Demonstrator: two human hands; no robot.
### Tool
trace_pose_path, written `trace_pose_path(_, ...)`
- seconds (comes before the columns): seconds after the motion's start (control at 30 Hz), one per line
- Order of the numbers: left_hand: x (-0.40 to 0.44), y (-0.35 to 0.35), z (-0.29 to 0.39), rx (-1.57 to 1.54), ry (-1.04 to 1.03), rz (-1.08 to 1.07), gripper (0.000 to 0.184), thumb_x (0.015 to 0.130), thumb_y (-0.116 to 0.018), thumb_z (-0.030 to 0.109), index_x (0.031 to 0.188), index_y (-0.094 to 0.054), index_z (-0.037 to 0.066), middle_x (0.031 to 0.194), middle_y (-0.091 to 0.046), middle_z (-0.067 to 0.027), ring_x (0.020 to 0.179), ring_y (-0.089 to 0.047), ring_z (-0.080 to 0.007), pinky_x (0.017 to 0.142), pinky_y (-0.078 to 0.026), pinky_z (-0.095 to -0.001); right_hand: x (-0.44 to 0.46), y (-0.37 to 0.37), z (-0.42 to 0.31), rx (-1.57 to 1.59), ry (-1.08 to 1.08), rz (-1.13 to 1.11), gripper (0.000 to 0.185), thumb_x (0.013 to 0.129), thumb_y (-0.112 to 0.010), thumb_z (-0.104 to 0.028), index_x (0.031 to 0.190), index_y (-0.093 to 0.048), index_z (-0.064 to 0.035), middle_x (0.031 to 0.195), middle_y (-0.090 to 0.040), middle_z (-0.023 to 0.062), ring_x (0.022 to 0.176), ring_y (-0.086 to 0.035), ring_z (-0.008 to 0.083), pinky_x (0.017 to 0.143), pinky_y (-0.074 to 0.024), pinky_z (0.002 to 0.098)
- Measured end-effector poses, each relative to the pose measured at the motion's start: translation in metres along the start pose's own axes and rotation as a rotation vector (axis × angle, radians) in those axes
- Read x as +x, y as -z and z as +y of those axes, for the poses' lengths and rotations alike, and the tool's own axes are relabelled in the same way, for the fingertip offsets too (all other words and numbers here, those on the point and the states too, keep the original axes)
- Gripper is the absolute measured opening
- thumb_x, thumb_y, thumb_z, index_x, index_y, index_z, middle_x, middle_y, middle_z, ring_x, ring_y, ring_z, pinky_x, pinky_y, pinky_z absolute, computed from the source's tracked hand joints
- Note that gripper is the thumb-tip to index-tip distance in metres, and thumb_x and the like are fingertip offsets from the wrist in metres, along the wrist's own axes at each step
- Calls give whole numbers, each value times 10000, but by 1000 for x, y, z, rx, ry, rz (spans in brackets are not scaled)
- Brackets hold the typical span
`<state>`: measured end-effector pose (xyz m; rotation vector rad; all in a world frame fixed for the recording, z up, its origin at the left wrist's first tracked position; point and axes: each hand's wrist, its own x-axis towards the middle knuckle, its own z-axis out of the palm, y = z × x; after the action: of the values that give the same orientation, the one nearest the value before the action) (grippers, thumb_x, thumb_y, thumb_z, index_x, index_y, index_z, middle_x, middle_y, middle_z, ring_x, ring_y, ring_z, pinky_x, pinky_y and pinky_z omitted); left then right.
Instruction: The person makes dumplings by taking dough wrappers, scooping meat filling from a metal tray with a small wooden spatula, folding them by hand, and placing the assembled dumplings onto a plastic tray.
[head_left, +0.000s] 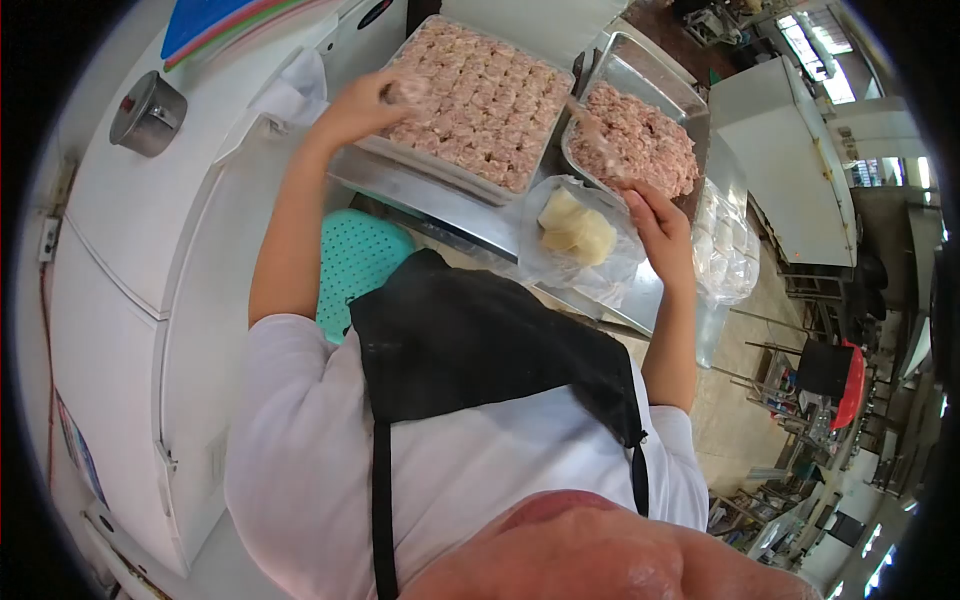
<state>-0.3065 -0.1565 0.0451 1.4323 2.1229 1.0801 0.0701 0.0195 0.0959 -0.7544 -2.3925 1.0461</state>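
My left hand (362, 108) is at the left edge of a tray (440, 172), its fingers curled round a small pale-pink filled dumpling (410, 90) blurred by motion. Close rows of meat-filled dumplings (480, 100) cover the tray. My right hand (660, 228) is closed, thumb and fingers together, at the near edge of a metal pan (632, 48) of minced meat (640, 135). A blurred tan, flat spatula (590, 128) extends from it over the meat. Between the hands, a stack of pale yellow wrappers (577, 230) lies on a clear plastic bag (625, 262).
Bagged white packs (725, 240) lie at the metal table's right end. A white chest freezer (120, 230) stands left, with a metal pot (148, 113) and coloured boards (215, 30) on top. A turquoise perforated stool (362, 262) is below the table; a red chair (850, 385) stands right.
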Motion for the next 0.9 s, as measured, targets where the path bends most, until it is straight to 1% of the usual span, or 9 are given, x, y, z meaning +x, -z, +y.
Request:
trace_pose_path(0.1, 1, 3, -48, 263, -43, 89, 523, 693, -750, 270, 1140, -608, 37, 1042, -638, -184, 950, -613, -340, 822, -482, -408, -17, 2, 26, 139, -236, 77, 243, 940, -587, -204, 1081, -667, -23, 757, -590, -17, 656, -505, 73, 601, -395, 211)
trace_pose_path(0.13, 3, -1, -59, 390, -93, 114, 513, 693, -741, 252, 1140, -606, 38, 1037, -639, -186, 945, -611, -357, 812, -483, -425, -22, 3, 26, 175, -300, 98, 258, 945, -590, -228, 1094, -668, -32, 695, -518, -65, 567, -422, 24, 505, -313, 183)
trace_pose_path(0.23, 3, -17, -70, 335, -79, 115, 557, 717, -706, 199, 1229, -544, 50, 1049, -636, -205, 930, -613, -387, 793, -487, -456, -34, 4, 29, 281, -365, 160, 282, 944, -597, -247, 1118, -658, -35, 652, -488, -72, 514, -375, 9, 451, -262, 179)
trace_pose_path(0.33, 0, -18, -43, 384, 152, -13, 645, 767, -655, 159, 1367, -424, 101, 1098, -605, -256, 1011, -592, -388, 858, -469, -449, -39, 7, 25, 260, -364, 168, 290, 943, -599, -246, 1132, -649, -32, 634, -463, -74, 501, -356, 3, 437, -253, 176)
trace_pose_path(0.63, 29, -60, -85, 335, -57, 188, 721, 758, -671, 117, 1408, -362, 155, 1151, -587, -256, 1045, -573, -411, 875, -461, -466, -46, 8, 33, 261, -366, 162, 287, 936, -612, -236, 1132, -649, -30, 639, -461, -71, 495, -338, 0, 437, -247, 177)
trace_pose_path(0.73, 29, -54, -87, 240, 64, 63, 643, 745, -613, 45, 1355, -413, 49, 1136, -588, -266, 1045, -577, -410, 887, -456, -451, -46, 18, 42, 185, -373, 125, 291, 929, -622, -229, 1128, -651, -19, 689, -523, -51, 550, -416, 15, 482, -317, 181)
trace_pose_path(0.83, 21, -42, -76, 421, 235, 50, 711, 751, -672, 100, 1398, -387, 172, 1167, -595, -238, 1055, -579, -399, 885, -465, -451, -38, 32, 46, -15, -307, 83, 297, 922, -630, -225, 1125, -649, -8, 772, -591, -31, 654, -494, 46, 576, -407, 211)
trace_pose_path(0.87, 23, -44, -81, 422, 214, 59, 704, 755, -665, 101, 1399, -390, 175, 1171, -597, -231, 1059, -579, -396, 887, -465, -448, -33, 40, 45, -60, -393, 36, 295, 917, -626, -221, 1126, -646, -13, 873, -680, 58, 740, -603, 155, 687, -472, 284)
trace_pose_path(0.9, 28, -49, -93, 423, 191, 66, 697, 759, -658, 102, 1399, -392, 178, 1174, -599, -224, 1063, -579, -393, 889, -465, -445, -29, 48, 52, -191, -284, 17, 290, 911, -626, -215, 1119, -647, -14, 890, -680, 97, 754, -617, 203, 694, -477, 307)
